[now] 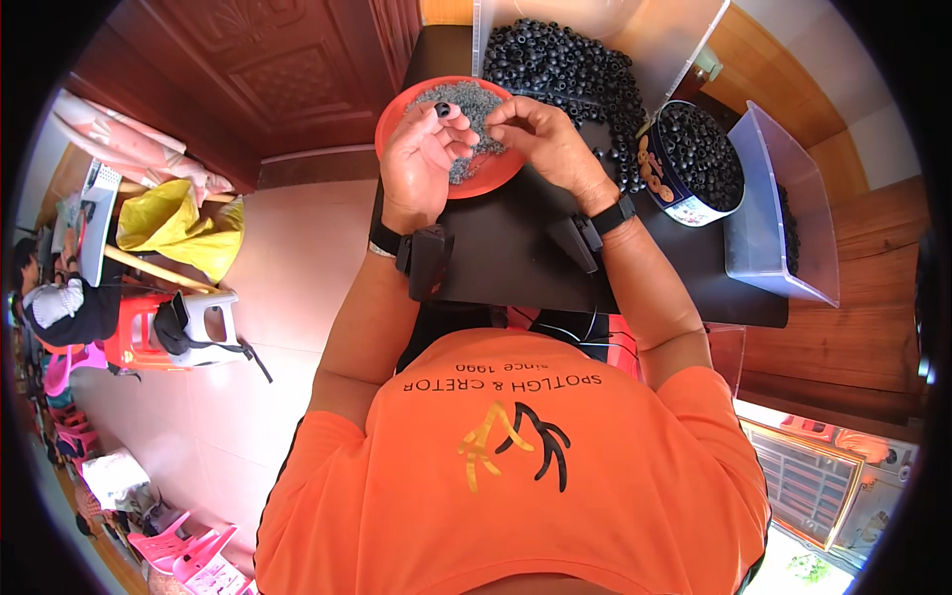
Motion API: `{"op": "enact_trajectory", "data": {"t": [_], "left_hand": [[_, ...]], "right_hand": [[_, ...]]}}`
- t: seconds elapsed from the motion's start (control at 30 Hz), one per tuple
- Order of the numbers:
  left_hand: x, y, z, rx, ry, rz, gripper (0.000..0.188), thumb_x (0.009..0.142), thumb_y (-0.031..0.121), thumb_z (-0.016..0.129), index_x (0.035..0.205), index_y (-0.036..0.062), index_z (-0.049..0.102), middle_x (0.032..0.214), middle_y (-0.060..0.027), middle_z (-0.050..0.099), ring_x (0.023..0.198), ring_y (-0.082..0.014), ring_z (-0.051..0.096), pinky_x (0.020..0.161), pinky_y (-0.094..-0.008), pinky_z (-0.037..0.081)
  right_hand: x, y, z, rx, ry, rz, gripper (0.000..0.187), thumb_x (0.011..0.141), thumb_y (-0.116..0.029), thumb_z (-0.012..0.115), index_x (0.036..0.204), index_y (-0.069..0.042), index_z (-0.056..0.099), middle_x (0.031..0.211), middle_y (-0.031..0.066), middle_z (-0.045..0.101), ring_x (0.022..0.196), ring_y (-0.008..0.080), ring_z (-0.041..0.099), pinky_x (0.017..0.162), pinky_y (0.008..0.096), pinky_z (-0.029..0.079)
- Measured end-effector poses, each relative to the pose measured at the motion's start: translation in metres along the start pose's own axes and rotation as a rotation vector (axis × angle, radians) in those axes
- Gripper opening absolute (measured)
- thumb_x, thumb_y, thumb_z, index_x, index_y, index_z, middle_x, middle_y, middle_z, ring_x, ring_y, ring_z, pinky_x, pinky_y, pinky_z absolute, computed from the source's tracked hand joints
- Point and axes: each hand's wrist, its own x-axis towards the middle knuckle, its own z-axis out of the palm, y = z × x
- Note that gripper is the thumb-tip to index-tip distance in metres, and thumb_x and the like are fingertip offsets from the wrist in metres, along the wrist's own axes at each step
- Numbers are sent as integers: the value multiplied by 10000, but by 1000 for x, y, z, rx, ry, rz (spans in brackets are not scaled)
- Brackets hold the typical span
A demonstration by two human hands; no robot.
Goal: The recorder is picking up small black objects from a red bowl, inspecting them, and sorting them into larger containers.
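My left hand (416, 174) is raised over the near-left side of a red bowl (389, 109), palm partly turned up and fingers curled. At its fingertips sits a small black cap-like part (443, 110) with a hole in it. Beside it, my right hand (547, 147) hangs over the bowl's right rim with thumb and fingers pinched together; whatever is between them is too small to make out. Many small grey, translucent pieces (464, 171) fill the bowl beneath both hands.
A heap of black parts (565, 69) spills from a clear bin (684, 64) onto the dark table (635, 268). To the right stand a round tin (694, 210) of black parts and another clear bin (759, 198). Another person (64, 302) sits far left.
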Motion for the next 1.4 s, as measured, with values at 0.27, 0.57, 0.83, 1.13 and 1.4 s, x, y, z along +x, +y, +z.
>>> {"op": "enact_trajectory", "data": {"t": [0.27, 0.57, 0.83, 1.13, 1.4], "left_hand": [[-9, -1, 10, 41, -52, -58, 204, 937, 233, 483, 970, 48, 563, 897, -72, 613, 784, -201, 609, 685, -304, 456], [-13, -5, 20, 108, -164, -109, 208, 942, 229, 469, 968, 45, 561, 894, -61, 608, 743, -155, 579, 662, -265, 429], [-13, -8, 19, 90, -153, -131, 221, 940, 232, 469, 968, 32, 557, 888, -62, 606, 739, -146, 576, 660, -258, 431], [-12, -9, 15, -31, -157, -171, 245, 962, 222, 443, 1005, 12, 560, 909, -70, 605, 771, -166, 579, 676, -279, 443], [-11, -9, 12, -49, -169, -178, 248, 969, 225, 439, 1025, 16, 561, 907, -53, 600, 768, -171, 582, 683, -284, 445]], "right_hand": [[-1, -2, -9, 348, 7, 27, 135, 923, -60, 587, 1032, -26, 657, 941, 42, 677, 892, 93, 601, 815, 239, 467], [-5, -16, -1, 301, 135, -209, 126, 899, -46, 617, 1010, -42, 675, 964, 40, 673, 896, 104, 604, 826, 250, 477], [-11, -29, 7, 223, 52, -227, 122, 880, -10, 629, 991, -20, 678, 951, 38, 646, 880, 101, 595, 813, 247, 482], [-12, -29, 12, 88, 95, -293, 199, 805, -2, 700, 999, -42, 684, 960, 49, 646, 868, 103, 604, 770, 235, 484], [-10, -24, 13, -76, 161, -353, 229, 772, 34, 701, 988, -44, 687, 998, 71, 659, 887, 139, 621, 781, 254, 495]]}}
